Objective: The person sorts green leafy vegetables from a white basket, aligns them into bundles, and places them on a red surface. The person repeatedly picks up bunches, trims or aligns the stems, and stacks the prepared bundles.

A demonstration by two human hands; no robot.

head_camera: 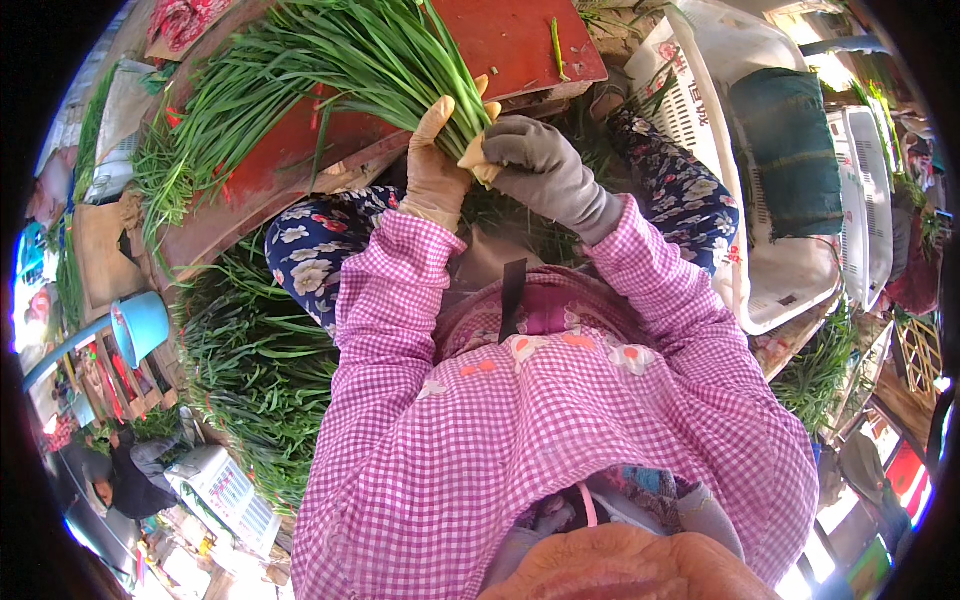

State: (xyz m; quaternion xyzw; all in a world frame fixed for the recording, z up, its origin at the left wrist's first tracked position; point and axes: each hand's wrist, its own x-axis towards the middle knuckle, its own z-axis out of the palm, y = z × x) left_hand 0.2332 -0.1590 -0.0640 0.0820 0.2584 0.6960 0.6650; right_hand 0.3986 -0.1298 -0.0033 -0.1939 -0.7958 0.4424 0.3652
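Observation:
My left hand [435, 169], in a tan glove, is wrapped around a bunch of long green garlic chives [360, 67] near its cut, pale end. The thumb shows on the near side and fingertips on the far side. My right hand [544, 169], in a grey glove with a tan covering at a fingertip, closes on the pale stem ends; its fingers partly hide them. The leaves fan out to the far left over a red board [517, 45]. A single loose green leaf [558, 51] lies on that board.
A heap of chives [255, 360] lies at my left. White plastic crates [795, 285] stand at my right, with a rolled dark green cloth [787, 154] over one. A blue bucket [140, 328] is at far left. Another person [124, 472] is at lower left.

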